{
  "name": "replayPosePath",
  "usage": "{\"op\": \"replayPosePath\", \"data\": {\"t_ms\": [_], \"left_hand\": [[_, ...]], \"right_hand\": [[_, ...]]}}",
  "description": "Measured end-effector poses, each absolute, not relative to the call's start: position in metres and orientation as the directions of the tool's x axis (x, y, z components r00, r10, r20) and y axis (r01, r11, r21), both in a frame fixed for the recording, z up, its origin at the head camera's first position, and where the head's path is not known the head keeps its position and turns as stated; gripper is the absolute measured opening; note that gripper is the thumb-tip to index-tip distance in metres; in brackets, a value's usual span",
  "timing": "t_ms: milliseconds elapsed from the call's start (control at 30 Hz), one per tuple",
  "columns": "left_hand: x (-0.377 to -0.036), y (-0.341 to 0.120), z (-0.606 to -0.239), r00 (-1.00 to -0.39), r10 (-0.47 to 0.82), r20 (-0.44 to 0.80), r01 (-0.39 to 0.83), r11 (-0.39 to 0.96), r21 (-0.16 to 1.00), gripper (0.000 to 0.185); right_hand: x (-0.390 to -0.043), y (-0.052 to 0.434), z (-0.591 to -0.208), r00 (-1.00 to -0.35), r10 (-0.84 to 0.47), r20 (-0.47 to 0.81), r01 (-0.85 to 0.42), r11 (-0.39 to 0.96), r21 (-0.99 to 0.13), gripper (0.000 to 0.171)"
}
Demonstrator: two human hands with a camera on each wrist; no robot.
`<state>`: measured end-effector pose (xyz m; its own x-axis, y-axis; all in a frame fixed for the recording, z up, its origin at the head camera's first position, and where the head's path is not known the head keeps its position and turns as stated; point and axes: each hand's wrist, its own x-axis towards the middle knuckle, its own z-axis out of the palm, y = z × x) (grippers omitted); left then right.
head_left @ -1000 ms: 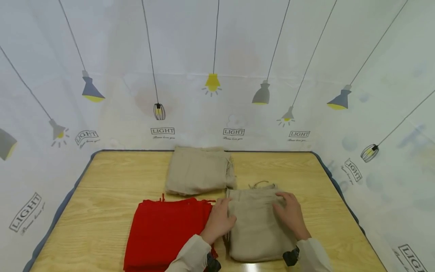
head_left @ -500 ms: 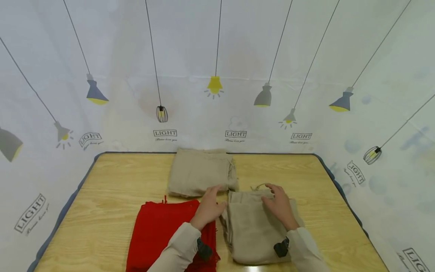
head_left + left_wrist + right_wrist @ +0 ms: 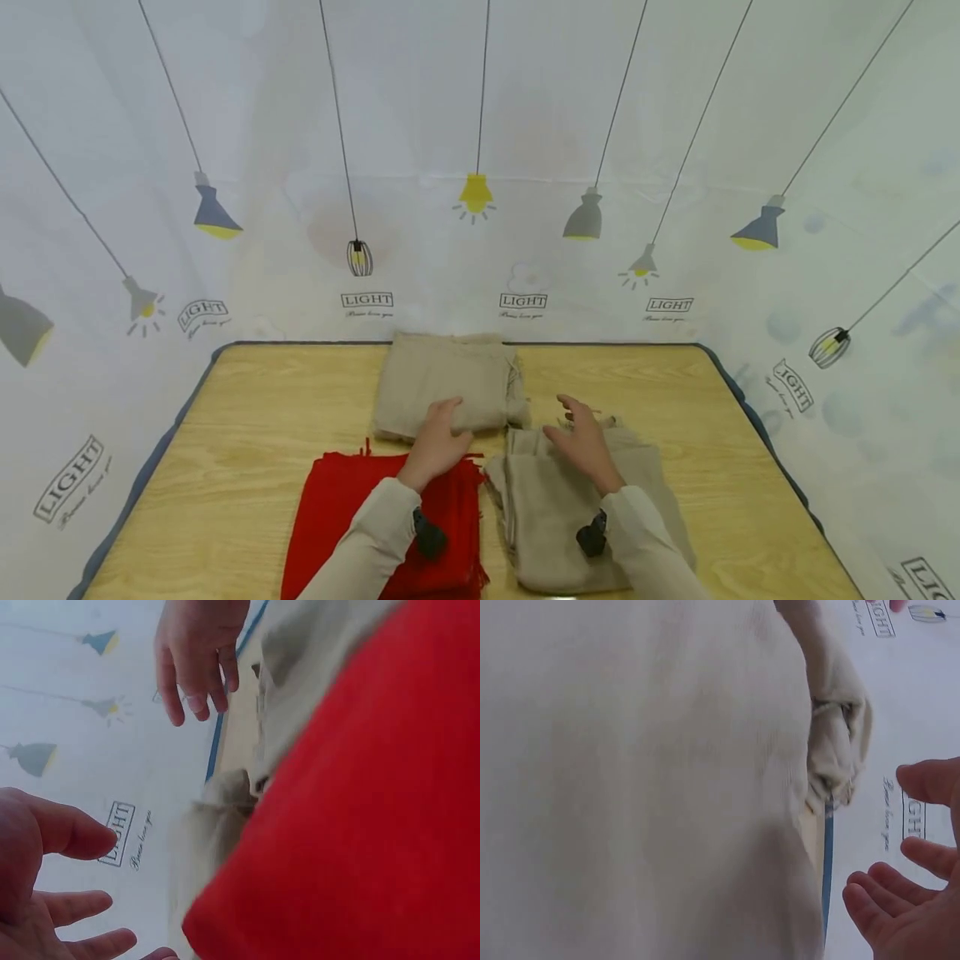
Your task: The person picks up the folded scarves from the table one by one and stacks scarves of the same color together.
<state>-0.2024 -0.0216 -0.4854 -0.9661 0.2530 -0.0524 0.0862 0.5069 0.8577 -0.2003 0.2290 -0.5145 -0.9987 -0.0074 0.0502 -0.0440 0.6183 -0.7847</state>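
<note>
My left hand (image 3: 437,446) hovers with spread fingers over the upper right part of a folded red cloth (image 3: 360,500), near the front edge of the far beige cloth. The right hand (image 3: 585,444), fingers extended and holding nothing, hangs above the back part of a folded beige cloth (image 3: 555,525) at the right. Behind both hands lies another folded beige cloth (image 3: 427,375), fringed along its right side. In the left wrist view the red cloth (image 3: 360,825) fills the right half. The beige cloth (image 3: 630,780) fills most of the right wrist view.
The cloths lie on a wooden table (image 3: 225,442) with a dark blue edge (image 3: 315,342). White sheeting printed with hanging lamps (image 3: 420,125) encloses the table at the back and both sides.
Both hands have shifted left and slightly away from me, lifting off the right beige cloth. This cloth's left side now looks looser, and its layers have spread.
</note>
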Motion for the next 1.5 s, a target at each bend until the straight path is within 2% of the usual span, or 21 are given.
{"op": "replayPosePath", "data": {"t_ms": [333,633,867,1000,1100,1267,1500], "left_hand": [[-0.217,-0.039,-0.491,-0.969,0.248,-0.027,0.114,0.535,0.837,0.060],[-0.239,-0.059,-0.499,-0.968,0.225,0.110,0.214,0.511,0.832,0.059],[-0.251,-0.071,-0.508,-0.978,0.159,0.136,0.200,0.527,0.826,0.059],[-0.254,-0.077,-0.517,-0.987,0.124,0.104,0.158,0.613,0.774,0.060],[-0.256,-0.083,-0.524,-0.992,0.095,0.082,0.125,0.710,0.693,0.060],[-0.263,-0.092,-0.532,-0.990,0.085,0.116,0.138,0.790,0.597,0.061],[-0.276,-0.098,-0.532,-0.985,0.109,0.131,0.169,0.730,0.662,0.062]], "right_hand": [[-0.218,0.199,-0.518,-0.988,-0.099,0.120,-0.156,0.643,-0.750,0.059],[-0.236,0.182,-0.519,-0.989,-0.127,0.081,-0.146,0.670,-0.728,0.067],[-0.250,0.171,-0.523,-0.982,-0.165,0.088,-0.180,0.707,-0.684,0.073],[-0.254,0.169,-0.534,-0.986,-0.157,0.059,-0.154,0.712,-0.685,0.076],[-0.257,0.166,-0.538,-0.986,-0.164,0.037,-0.143,0.708,-0.692,0.079],[-0.263,0.158,-0.539,-0.977,-0.198,0.076,-0.196,0.702,-0.684,0.079],[-0.273,0.151,-0.542,-0.974,-0.194,0.120,-0.225,0.718,-0.659,0.072]]}}
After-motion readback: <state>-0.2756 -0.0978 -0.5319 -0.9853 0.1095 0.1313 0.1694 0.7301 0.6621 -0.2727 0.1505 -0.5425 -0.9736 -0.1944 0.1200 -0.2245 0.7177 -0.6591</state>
